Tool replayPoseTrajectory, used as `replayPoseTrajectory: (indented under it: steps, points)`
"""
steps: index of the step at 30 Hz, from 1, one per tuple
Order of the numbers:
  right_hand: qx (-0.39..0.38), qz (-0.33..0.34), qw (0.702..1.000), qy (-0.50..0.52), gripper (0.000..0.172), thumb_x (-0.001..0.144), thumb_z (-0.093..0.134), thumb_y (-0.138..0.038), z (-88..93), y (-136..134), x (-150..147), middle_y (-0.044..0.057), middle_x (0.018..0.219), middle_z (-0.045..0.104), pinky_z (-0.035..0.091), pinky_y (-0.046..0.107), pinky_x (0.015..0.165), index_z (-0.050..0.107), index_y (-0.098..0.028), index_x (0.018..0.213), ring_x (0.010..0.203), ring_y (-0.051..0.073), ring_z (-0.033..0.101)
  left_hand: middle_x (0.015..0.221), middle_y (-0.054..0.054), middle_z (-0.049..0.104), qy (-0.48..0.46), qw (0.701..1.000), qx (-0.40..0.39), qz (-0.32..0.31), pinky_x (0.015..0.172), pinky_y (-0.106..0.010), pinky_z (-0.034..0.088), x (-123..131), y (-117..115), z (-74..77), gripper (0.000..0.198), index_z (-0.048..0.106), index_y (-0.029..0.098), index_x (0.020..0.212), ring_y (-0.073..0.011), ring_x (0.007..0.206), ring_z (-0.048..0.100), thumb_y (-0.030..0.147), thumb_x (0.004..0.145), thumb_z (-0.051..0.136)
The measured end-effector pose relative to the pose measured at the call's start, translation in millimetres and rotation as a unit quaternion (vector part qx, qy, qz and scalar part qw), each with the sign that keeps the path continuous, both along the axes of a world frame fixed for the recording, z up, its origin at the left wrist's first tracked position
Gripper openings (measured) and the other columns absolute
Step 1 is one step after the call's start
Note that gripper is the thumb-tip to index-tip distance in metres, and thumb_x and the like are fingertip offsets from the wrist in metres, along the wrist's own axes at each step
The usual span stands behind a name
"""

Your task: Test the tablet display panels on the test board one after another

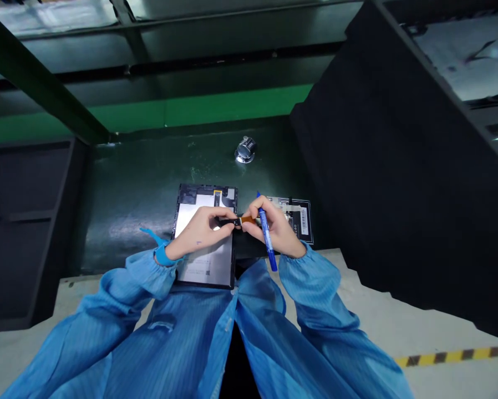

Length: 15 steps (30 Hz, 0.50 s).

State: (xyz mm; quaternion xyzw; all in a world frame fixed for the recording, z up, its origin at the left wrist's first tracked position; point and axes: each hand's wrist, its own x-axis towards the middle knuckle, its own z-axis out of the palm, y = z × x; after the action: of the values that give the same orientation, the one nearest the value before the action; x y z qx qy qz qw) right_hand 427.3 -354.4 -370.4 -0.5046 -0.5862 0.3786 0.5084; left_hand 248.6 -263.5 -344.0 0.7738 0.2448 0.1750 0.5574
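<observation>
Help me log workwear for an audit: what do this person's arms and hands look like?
Both arms wear light blue, finely striped smock fabric: the left sleeve and right sleeve gather into elastic cuffs. A bright blue band with a loose tail circles the left wrist. The left hand and right hand are ungloved.

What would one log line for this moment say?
left hand: pinches flex cable | right hand: same cable, blue pen | beneath: opened tablet | behind: metal counter
</observation>
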Motion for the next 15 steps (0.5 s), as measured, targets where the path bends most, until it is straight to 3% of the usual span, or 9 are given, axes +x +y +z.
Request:
replayPoseTrajectory:
  steps: [5, 9, 12, 15]
  points:
    - [-0.016, 0.047, 0.998, 0.029, 0.028, 0.087, 0.069, -0.032, 0.8, 0.4, -1.4, -0.004, 0.079, 0.055, 0.041, 0.025, 0.063, 0.042, -0.024, 0.086, 0.064, 0.012, 0.053, 0.067, 0.003, 0.053, 0.003, 1.000, -0.017, -0.022, 0.067, -0.026, 0.038, -0.2, 1.2, -5.4, 0.009, 0.056, 0.018, 0.068, -0.0135, 0.070, 0.049, 0.019, 0.077, 0.057]
    - [-0.048, 0.073, 0.996, 0.021, 0.034, 0.085, 0.075, -0.034, 2.8, -0.6, -4.5, -0.006, 0.072, 0.055, 0.040, 0.025, 0.062, 0.042, -0.024, 0.085, 0.062, 0.012, 0.052, 0.064, 0.004, 0.041, 0.009, 0.999, -0.022, -0.035, 0.062, -0.026, 0.031, 3.5, 0.6, -7.0, 0.019, 0.043, 0.019, 0.062, -0.0122, 0.066, 0.040, 0.018, 0.077, 0.055]
    - [-0.045, 0.076, 0.995, 0.056, 0.037, 0.085, 0.075, -0.035, 3.5, 0.3, -4.2, -0.005, 0.073, 0.059, 0.043, 0.026, 0.063, 0.041, -0.024, 0.083, 0.063, 0.012, 0.055, 0.066, 0.003, 0.051, 0.001, 1.000, -0.011, -0.024, 0.064, -0.027, 0.037, -3.2, 2.7, -3.6, 0.019, 0.052, 0.018, 0.066, -0.0133, 0.067, 0.047, 0.022, 0.083, 0.060]
    - [-0.004, 0.008, 0.994, 0.110, 0.032, 0.092, 0.068, -0.037, 4.7, 9.9, 6.0, -0.005, 0.074, 0.063, 0.048, 0.027, 0.067, 0.039, -0.025, 0.085, 0.067, 0.014, 0.062, 0.079, -0.001, 0.069, -0.035, 0.999, 0.040, 0.009, 0.088, -0.033, 0.048, -30.7, 4.9, 0.9, 0.018, 0.065, 0.018, 0.079, -0.0167, 0.081, 0.063, 0.028, 0.093, 0.060]
